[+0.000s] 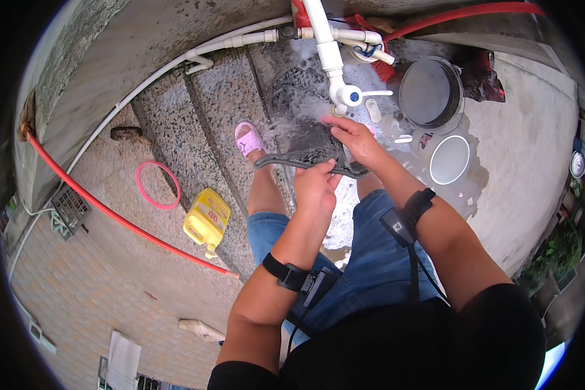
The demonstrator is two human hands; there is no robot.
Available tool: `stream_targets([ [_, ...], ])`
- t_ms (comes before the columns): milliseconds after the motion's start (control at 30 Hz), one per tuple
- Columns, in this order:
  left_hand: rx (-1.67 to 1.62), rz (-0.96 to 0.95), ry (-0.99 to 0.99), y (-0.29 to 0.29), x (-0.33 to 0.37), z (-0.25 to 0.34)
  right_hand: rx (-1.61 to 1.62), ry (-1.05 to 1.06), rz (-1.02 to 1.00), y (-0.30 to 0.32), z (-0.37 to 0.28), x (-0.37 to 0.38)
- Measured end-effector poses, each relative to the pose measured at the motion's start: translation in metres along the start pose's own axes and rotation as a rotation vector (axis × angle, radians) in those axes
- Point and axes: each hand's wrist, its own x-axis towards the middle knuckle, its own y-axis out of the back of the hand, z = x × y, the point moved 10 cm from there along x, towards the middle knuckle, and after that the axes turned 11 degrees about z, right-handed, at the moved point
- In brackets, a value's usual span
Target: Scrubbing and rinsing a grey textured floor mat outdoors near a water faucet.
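Nearest the camera, two forearms with black wrist straps reach out over blue denim knees. The left hand [315, 185] is clamped on the near edge of a dark wet cloth [309, 155], fingers curled over it; the right hand [356, 140] presses down on the far end of the cloth, fingers closed over the fabric. The cloth lies stretched between them on the wet granite step [201, 110], just below the white tap [344, 94], with a foot in a pink slipper [248, 138] just to its left.

It looks soft and limp, probably heavy with water and a little slick — best gripped by bunching a fold at each end rather than pinching a flat edge.

Farther left, a yellow jug [207, 220] stands by a red hose [110, 211] and a pink ring [157, 185]. Beyond the right hand sit a white bowl [450, 159] and a dark round pot [430, 94] — both well apart from the cloth.
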Motion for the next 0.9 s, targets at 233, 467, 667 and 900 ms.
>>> stream_targets([
  [233, -0.194, 0.013, 0.064, -0.005, 0.003, 0.014, -0.563, -0.387, -0.123, 0.042, 0.12, -0.035],
  [467, -0.279, 0.062, 0.087, -0.006, -0.005, 0.028, 0.342, -1.236, 0.074, 0.002, 0.138, -0.099],
  [667, -0.271, 0.044, 0.121, 0.03, 0.021, 0.045, 0.707, -0.901, 0.185, 0.021, 0.126, -0.05],
  [900, -0.227, 0.111, 0.149, 0.076, 0.036, 0.051, 0.969, -0.639, 0.296, 0.066, 0.078, -0.026],
])
